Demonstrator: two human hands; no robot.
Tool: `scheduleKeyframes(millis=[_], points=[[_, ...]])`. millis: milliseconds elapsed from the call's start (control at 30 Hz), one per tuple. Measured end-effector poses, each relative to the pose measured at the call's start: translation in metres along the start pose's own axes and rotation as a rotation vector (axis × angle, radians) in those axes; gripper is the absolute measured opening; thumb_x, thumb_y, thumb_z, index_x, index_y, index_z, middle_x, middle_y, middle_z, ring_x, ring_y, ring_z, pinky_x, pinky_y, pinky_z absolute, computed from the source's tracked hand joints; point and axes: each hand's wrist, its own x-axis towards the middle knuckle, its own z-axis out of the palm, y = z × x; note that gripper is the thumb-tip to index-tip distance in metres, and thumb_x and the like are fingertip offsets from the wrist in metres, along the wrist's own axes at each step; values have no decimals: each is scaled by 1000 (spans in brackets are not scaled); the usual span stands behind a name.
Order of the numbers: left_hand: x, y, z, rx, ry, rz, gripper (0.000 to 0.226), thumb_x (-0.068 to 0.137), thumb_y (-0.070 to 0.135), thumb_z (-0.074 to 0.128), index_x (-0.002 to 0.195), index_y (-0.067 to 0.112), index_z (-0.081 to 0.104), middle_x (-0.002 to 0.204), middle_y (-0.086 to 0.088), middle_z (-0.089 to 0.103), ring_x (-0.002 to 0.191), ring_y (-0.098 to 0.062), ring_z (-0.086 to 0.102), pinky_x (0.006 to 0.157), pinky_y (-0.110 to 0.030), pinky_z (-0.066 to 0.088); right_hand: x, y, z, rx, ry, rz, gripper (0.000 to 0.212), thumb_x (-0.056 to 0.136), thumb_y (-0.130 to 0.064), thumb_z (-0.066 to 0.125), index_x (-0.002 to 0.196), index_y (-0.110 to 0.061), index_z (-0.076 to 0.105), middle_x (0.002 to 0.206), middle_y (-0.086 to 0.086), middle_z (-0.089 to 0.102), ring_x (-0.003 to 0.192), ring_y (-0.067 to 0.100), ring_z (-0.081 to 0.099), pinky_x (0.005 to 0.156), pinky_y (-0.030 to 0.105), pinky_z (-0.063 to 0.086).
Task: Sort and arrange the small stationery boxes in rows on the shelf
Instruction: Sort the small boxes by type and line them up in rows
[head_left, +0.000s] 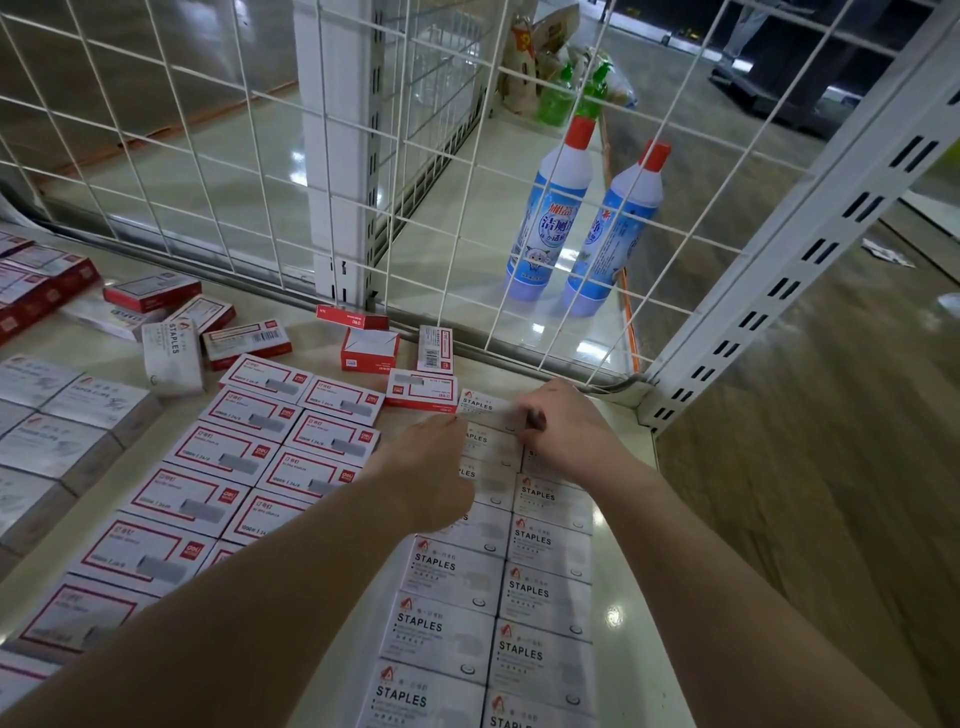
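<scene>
Both hands meet at the far end of two columns of white staples boxes (457, 571) on the shelf (623, 597): the right hand (566, 431) and left hand (441, 457) pinch the endmost white box (485, 408), fingers curled at its ends. Squaring it flush with its neighbours before letting go looks wise. Red-bordered boxes (218, 457) fill rows alongside; loose boxes (171, 327) lie near the wire grid (415, 156), cleaner bottles (556, 208) beyond.
</scene>
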Motion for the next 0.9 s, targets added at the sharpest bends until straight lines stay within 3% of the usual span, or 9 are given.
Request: scheduleKeyframes(millis=[133, 233, 333, 400, 500, 667, 900], points=[[1, 0, 1, 22, 1, -8, 18, 86, 20, 54, 102, 18, 47, 107, 2, 50, 98, -14, 46, 89, -29, 42, 1, 3, 1, 5, 18, -40, 21, 87, -12, 51, 103, -12, 65, 102, 5, 51, 104, 20, 46, 62, 22, 18], [1, 0, 1, 29, 5, -10, 22, 88, 22, 51, 109, 16, 48, 114, 0, 50, 104, -15, 46, 94, -31, 42, -4, 3, 2, 44, 57, -25, 17, 87, -10, 51, 98, -10, 64, 101, 0, 50, 105, 19, 47, 65, 22, 22], [0, 1, 0, 38, 43, -18, 30, 91, 22, 49, 120, 14, 46, 122, 1, 48, 111, -16, 44, 96, -30, 37, -16, 7, 2, 146, 180, 76, 15, 85, -8, 51, 77, -18, 59, 98, 3, 53, 99, 21, 49, 60, 17, 29], [0, 2, 0, 41, 69, -25, 27, 91, 20, 49, 117, 14, 47, 119, 0, 49, 107, -16, 45, 92, -29, 38, -27, 12, 3, 214, 254, 184, 13, 87, -14, 52, 90, -18, 65, 105, 6, 51, 93, 19, 48, 66, 17, 31], [1, 4, 3, 74, 94, -44, 21, 91, 17, 48, 112, 14, 49, 112, -2, 52, 99, -16, 47, 86, -28, 41, -45, 18, 7, 285, 266, 312, 31, 86, -23, 60, 116, -15, 60, 118, 9, 46, 91, 14, 42, 72, 23, 32], [-2, 6, 3, 56, 150, -83, 25, 92, 15, 50, 116, 13, 57, 113, -5, 58, 100, -19, 55, 85, -29, 45, -65, 18, 14, 348, 215, 369, 47, 79, -36, 71, 119, -17, 55, 120, 8, 45, 89, 14, 45, 75, 24, 38], [-6, 8, 6, 1, 201, -151, 17, 91, 12, 52, 102, 9, 64, 95, -7, 63, 85, -20, 58, 77, -30, 50, -70, 13, 15, 367, 208, 349, 50, 82, -33, 68, 127, -19, 52, 123, 7, 47, 93, 15, 50, 74, 21, 38]])
